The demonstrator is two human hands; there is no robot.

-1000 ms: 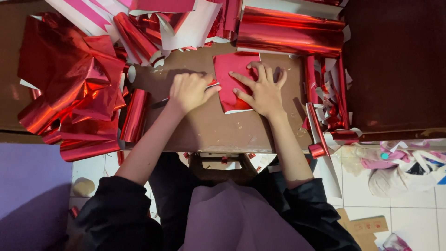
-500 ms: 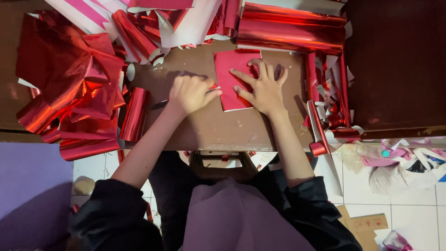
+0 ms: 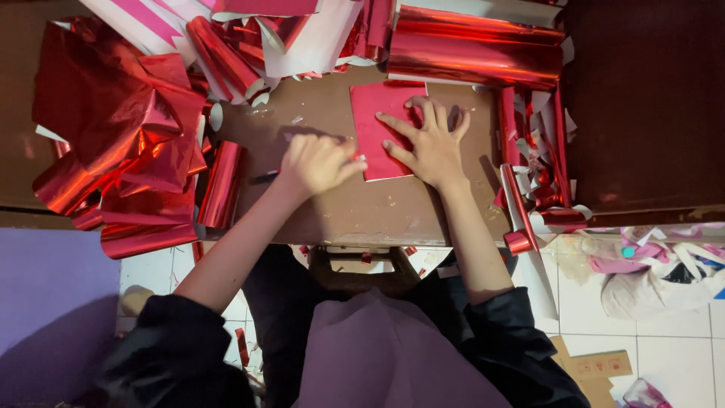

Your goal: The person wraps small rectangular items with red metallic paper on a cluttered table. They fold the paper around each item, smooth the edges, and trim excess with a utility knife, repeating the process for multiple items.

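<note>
A flat red rectangular sheet lies on a small brown table. My right hand is spread flat on it, fingers apart, pressing it down. My left hand is closed around a thin dark-handled tool whose tip meets the sheet's left edge. The tool's blade is hidden by my fingers.
Crumpled shiny red foil piles on the left, with foil rolls and white-backed sheets along the far edge. Red strips and scraps crowd the right edge. A dark cabinet stands at right. Paper scraps litter the tiled floor.
My left hand has slid slightly toward me along the sheet's left edge. The right hand stays pressed on the sheet.
</note>
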